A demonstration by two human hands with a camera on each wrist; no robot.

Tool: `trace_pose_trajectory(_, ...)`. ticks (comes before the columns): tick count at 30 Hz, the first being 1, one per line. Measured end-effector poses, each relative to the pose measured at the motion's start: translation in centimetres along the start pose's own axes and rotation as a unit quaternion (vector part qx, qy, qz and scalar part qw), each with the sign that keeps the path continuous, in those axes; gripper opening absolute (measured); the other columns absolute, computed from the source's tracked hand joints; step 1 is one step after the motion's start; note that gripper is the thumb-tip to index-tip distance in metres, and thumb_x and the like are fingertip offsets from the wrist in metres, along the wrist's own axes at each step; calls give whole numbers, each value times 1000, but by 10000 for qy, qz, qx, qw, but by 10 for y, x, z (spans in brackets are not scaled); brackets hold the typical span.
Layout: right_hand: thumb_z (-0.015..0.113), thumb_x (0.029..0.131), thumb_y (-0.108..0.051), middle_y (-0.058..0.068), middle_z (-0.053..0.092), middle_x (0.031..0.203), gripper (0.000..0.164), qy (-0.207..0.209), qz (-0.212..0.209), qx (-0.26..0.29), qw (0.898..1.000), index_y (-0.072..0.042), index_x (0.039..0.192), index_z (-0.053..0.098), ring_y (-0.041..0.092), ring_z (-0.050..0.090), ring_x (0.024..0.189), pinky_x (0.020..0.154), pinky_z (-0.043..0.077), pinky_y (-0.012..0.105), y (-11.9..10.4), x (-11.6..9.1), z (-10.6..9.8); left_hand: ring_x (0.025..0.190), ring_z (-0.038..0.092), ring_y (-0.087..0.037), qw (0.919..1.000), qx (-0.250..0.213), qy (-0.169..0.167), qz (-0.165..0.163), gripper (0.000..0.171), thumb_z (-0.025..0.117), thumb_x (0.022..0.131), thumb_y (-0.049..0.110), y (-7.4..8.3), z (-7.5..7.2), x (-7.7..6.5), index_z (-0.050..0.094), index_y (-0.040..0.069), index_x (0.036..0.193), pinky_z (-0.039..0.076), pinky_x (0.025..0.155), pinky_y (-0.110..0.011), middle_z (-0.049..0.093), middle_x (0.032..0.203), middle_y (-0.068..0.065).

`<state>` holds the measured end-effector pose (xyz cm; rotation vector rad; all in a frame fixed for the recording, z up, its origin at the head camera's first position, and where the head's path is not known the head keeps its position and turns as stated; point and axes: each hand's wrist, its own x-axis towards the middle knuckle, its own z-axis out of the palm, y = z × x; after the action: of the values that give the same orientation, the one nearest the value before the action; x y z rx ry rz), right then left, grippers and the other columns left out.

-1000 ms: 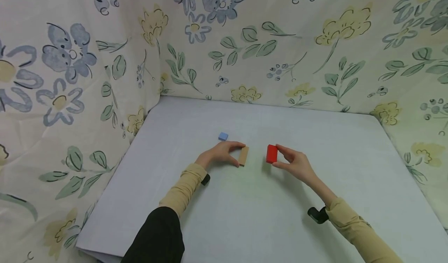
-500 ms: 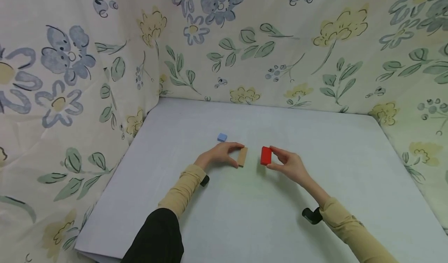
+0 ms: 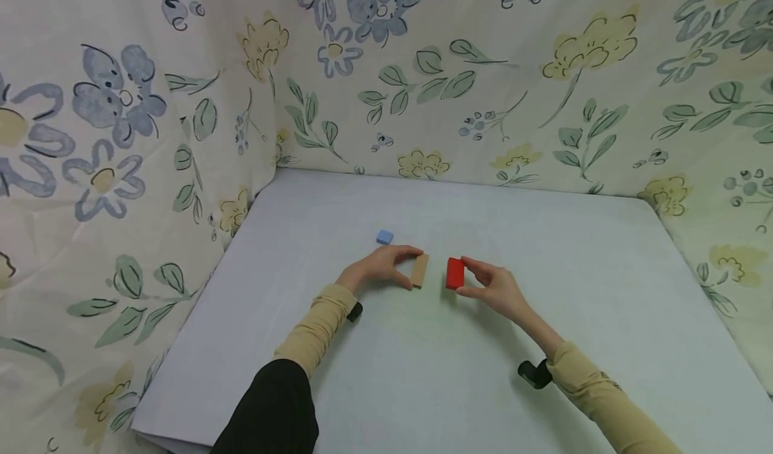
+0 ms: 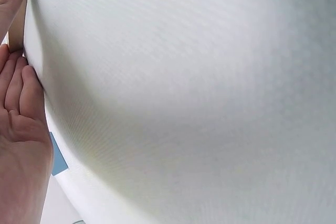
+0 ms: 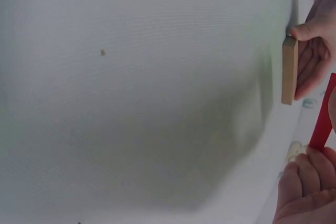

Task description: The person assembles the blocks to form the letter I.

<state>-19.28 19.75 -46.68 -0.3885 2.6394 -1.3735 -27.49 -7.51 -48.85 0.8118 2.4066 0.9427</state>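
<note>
My left hand (image 3: pixel 382 266) pinches a plain wooden block (image 3: pixel 421 271) by its two ends, thumb at the near end and fingers at the far one. In the right wrist view this wooden block (image 5: pixel 289 72) stands on its narrow side at the table surface. To its right, my right hand (image 3: pixel 498 293) holds a red block (image 3: pixel 455 273) between thumb and fingertips, raised over the table with a shadow below. A small gap separates the two blocks. A blue block (image 3: pixel 384 237) lies just beyond the left hand, and part of it shows as a blue patch (image 4: pixel 58 156) in the left wrist view.
The white table (image 3: pixel 423 387) reaches back to a flower-patterned cloth (image 3: pixel 459 92) hanging behind it and along the sides. A black wrist device (image 3: pixel 535 375) sits under the right forearm, and another (image 3: pixel 355 312) under the left.
The right hand has moved left and slightly nearer with the red block, closing the gap to the wooden block. The left hand and the wooden block have stayed in place.
</note>
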Motion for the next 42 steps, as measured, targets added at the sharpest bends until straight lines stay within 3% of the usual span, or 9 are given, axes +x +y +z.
trace_pose_trajectory(8,78,78,-21,19,49,139,69,-107,125,166,9997,-3,137,49,34,49,128,100,46,41,1,0,4,140,34,-14,10000,43,-20,-24,79,83,72,24,0,0,0,45,18,141,29,116,-29,43,148,2)
trace_pose_trajectory(29,78,77,-20,17,53,137,66,-230,120,-269,9993,-3,136,51,32,52,125,99,47,42,11,0,16,140,34,-13,10000,19,9,-35,78,83,73,24,0,-1,-1,45,20,141,30,116,-29,42,148,2)
trace_pose_trajectory(42,79,76,-23,16,55,135,66,4,161,-667,9976,-6,134,54,35,47,129,106,40,53,15,-2,26,140,34,-14,10000,13,-8,-21,78,83,73,24,-1,-1,0,45,18,141,30,116,-28,42,149,2)
